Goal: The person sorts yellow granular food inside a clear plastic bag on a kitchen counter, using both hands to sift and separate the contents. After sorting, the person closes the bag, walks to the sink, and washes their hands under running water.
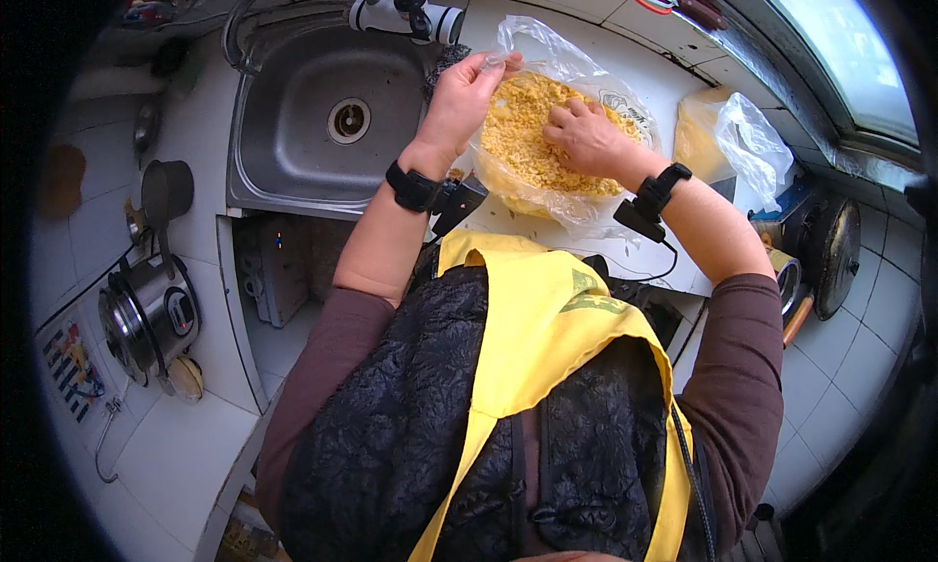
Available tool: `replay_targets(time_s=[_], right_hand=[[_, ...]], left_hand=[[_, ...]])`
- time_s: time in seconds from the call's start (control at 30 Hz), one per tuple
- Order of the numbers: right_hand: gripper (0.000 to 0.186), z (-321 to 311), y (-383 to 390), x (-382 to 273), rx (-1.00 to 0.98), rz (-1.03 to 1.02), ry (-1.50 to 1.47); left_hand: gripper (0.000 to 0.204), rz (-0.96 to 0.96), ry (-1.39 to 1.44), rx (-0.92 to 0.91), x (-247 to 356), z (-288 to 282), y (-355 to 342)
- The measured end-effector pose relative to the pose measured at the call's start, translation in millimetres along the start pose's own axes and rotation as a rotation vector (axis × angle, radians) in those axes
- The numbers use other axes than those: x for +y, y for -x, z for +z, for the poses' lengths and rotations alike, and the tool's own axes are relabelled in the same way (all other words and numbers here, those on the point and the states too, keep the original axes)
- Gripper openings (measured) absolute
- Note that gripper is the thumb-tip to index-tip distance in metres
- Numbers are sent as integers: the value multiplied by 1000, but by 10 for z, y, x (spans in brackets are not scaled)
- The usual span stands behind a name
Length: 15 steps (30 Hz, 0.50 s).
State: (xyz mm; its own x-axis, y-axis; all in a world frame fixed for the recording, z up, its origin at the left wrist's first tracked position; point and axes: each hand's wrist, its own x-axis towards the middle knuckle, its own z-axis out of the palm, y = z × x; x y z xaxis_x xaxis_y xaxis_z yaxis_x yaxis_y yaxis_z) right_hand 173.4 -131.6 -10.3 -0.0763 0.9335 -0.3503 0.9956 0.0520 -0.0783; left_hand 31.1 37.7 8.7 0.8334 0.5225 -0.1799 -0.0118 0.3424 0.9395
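The clear bag (552, 39) lies open on the worktop (657, 78), beside the sink's right edge, spread between the front and back edges and heaped with yellow crumbs (523, 122). The left hand (467, 98) is pinched, thumb against fingers, on the bag's rim at the back-left. The right hand (591, 140) rests curled on the crumbs; its fingertips are sunk in, so I can't tell whether they've closed on any. Toward the worktop's right end sits another bag (752, 137).

Sink (288, 122) left of plastic bag (549, 42)
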Motion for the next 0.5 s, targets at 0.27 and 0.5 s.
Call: replay_targets(time_s=[0.27, 0.5], right_hand=[[23, 272, -334, 102, 127, -67, 89], [17, 457, -773, 98, 142, 110, 28]], left_hand=[[26, -11, -1, -26, 11, 83, -44], [26, -12, -7, -19, -23, 90, -97]])
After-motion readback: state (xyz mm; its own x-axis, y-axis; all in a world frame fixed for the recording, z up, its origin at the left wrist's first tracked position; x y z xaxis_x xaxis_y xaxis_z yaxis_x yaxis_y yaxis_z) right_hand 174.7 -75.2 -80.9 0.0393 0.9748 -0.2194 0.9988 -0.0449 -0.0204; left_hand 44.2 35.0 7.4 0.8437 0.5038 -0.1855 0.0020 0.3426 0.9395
